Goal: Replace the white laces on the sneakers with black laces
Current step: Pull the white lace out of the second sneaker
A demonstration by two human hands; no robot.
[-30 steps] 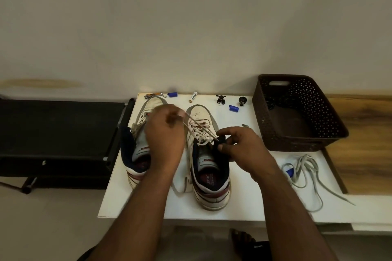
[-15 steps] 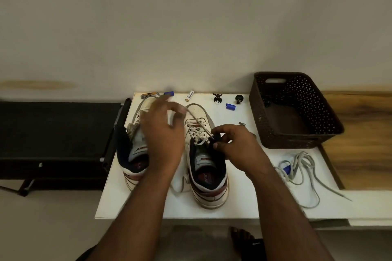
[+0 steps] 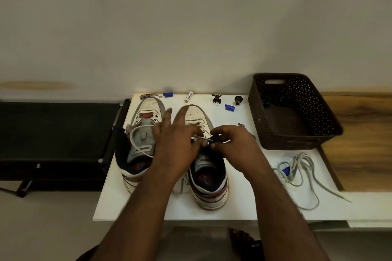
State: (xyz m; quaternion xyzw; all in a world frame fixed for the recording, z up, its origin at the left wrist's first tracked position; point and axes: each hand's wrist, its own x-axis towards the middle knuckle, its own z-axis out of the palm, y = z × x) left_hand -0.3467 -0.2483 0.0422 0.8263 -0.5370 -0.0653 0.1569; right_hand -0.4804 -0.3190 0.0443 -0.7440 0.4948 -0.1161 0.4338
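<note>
The counter (image 3: 212, 210) has a smooth white top with a dull sheen. Both sneakers look like scuffed, off-white leather: the left sneaker (image 3: 146, 112) has a grey cloth tongue, the right sneaker (image 3: 197, 112) a dark padded cloth lining. A white lace (image 3: 135, 146) of woven cloth loops over the left one. The basket (image 3: 297, 112) at the far right is dark brown plastic, perforated and matt. Near it lies a pile of pale grey cloth laces (image 3: 301, 167). To the right, a slab of wood (image 3: 360, 140) shows a smooth, grained finish. The wall (image 3: 191, 27) is matt and plain.
</note>
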